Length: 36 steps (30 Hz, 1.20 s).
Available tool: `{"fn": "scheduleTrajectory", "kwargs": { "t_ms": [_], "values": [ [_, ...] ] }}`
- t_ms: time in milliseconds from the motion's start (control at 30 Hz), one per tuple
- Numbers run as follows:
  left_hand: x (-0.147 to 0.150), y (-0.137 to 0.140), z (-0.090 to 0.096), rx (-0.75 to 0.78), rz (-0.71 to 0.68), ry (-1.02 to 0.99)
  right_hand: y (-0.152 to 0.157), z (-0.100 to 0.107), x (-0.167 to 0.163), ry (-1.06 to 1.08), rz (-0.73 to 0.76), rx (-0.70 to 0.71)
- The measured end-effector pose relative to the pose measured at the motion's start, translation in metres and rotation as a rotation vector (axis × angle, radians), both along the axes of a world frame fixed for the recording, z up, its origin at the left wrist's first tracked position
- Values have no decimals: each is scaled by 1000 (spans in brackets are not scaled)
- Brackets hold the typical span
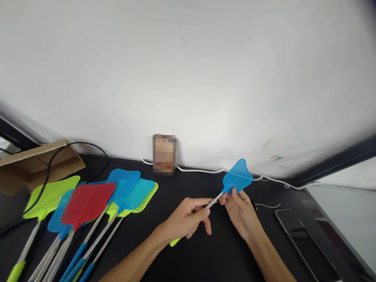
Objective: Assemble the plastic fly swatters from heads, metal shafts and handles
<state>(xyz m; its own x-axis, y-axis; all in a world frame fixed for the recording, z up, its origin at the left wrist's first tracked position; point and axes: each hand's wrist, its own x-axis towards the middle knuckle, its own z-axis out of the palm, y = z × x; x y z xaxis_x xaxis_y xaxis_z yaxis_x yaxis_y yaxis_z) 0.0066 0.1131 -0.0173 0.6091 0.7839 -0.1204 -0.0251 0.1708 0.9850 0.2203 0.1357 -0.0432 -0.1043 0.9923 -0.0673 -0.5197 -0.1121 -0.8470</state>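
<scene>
A blue fly swatter (238, 176) with a perforated head and a silver rod is held up in front of me, tilted with its head to the upper right. My left hand (194, 217) pinches the metal rod between thumb and fingers. At the lower edge of the swatter's head, my right hand (242, 211) grips the blue plastic with thumb and fingertips. A yellow-green end (175, 242) shows below my left hand; the hand hides whether it joins this rod.
Several fly swatters in red, blue and green, such as the red swatter (88, 201), lie piled at left. Behind them is an open cardboard box (55, 160) with a black cable. A blurred picture card (163, 154) leans on the wall. At right lies a phone (305, 244).
</scene>
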Motion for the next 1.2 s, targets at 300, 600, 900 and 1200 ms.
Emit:
{"fn": "scheduleTrajectory", "kwargs": {
  "t_ms": [300,600,900,1200],
  "values": [
    [0,-1,1,-2,-11,-6,3,-3,2,-12,15,9],
    [0,0,-3,-22,-12,-66,1,-1,3,-3,29,5],
    [-1,1,0,-91,-34,-91,0,3,1,-53,43,-4],
    [-1,2,-1,-64,-16,-102,-4,12,-6,-133,57,51]
  ]
}}
